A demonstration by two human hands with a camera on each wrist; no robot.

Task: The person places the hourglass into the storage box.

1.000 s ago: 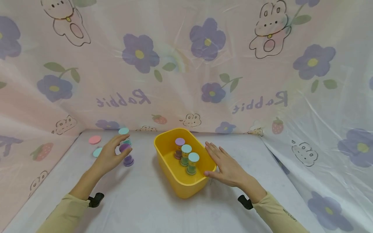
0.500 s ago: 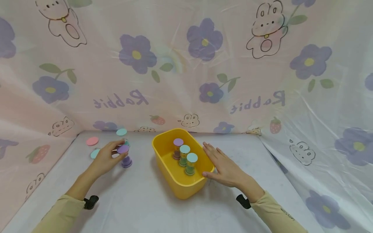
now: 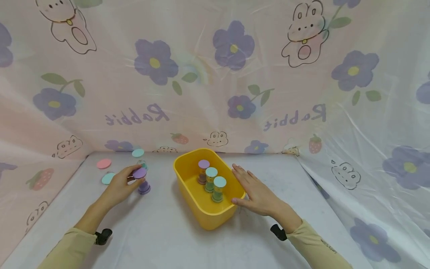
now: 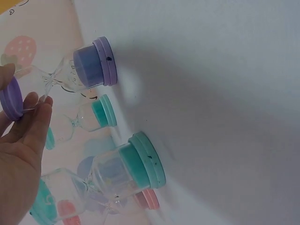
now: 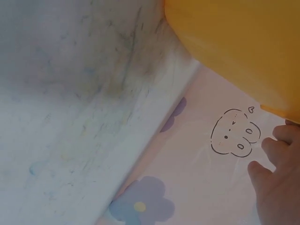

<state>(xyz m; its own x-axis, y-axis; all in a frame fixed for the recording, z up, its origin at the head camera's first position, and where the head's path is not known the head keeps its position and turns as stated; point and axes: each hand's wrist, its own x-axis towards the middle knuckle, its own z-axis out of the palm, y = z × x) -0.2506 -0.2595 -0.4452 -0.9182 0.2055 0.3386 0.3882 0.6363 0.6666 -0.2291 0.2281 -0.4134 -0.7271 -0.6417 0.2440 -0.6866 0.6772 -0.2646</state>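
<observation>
Three hourglasses (image 3: 211, 180) stand upright in a row inside the yellow bin (image 3: 193, 201), one with a purple cap and two with pale blue-green caps. Your right hand (image 3: 256, 191) lies with fingers straight against the bin's right wall, holding nothing. Your left hand (image 3: 121, 185) has its fingers curled around the top cap of the purple hourglass (image 3: 142, 180), which stands upright on the table (image 3: 158, 231) to the left of the bin. The left wrist view shows your fingertips (image 4: 36, 112) on that purple cap, with two teal hourglasses (image 4: 119, 176) standing close by on the table. Further left on the table stand a pink-capped one (image 3: 103, 163) and more pale-capped ones.
</observation>
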